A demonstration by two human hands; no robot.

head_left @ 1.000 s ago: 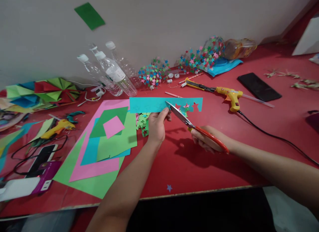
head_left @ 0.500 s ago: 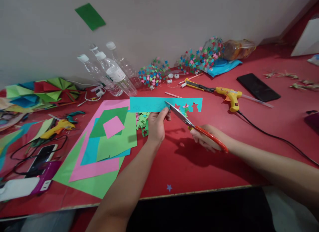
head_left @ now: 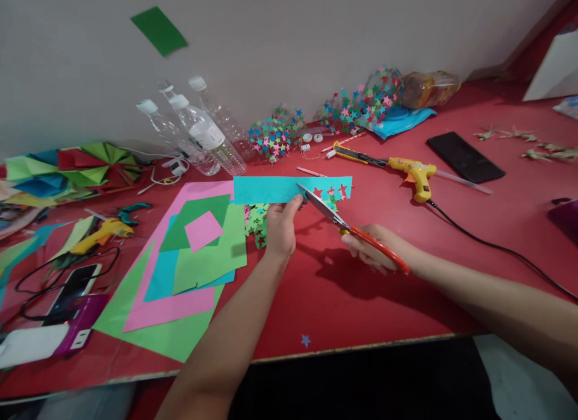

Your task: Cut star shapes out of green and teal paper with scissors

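Observation:
A turquoise paper strip [head_left: 266, 190] is pinched by its lower edge between the thumb and fingers of my left hand [head_left: 282, 227]. Several star-shaped holes show near the strip's right end. My right hand [head_left: 372, 251] is closed around the red-handled scissors [head_left: 378, 248], whose blades lie across the face of the strip, with the tip close to my left thumb. How far the blades are apart is hard to tell. Below and behind the strip lies a pile of small green and pink paper stars [head_left: 256, 222]. One blue star [head_left: 306, 340] rests near the table's front edge.
Coloured paper sheets [head_left: 169, 316] overlap at left, beside a yellow glue gun [head_left: 106, 230] and phone [head_left: 74, 290]. Plastic bottles [head_left: 210, 137] and star-covered clear shapes [head_left: 275, 134] stand along the wall. At right are another glue gun [head_left: 413, 173] with a cord and a black phone [head_left: 463, 157].
The strip's right end now reaches less far to the right; whether it is bent or turned I cannot tell. Both hands and the scissors hold nearly the same place. The view has shifted slightly.

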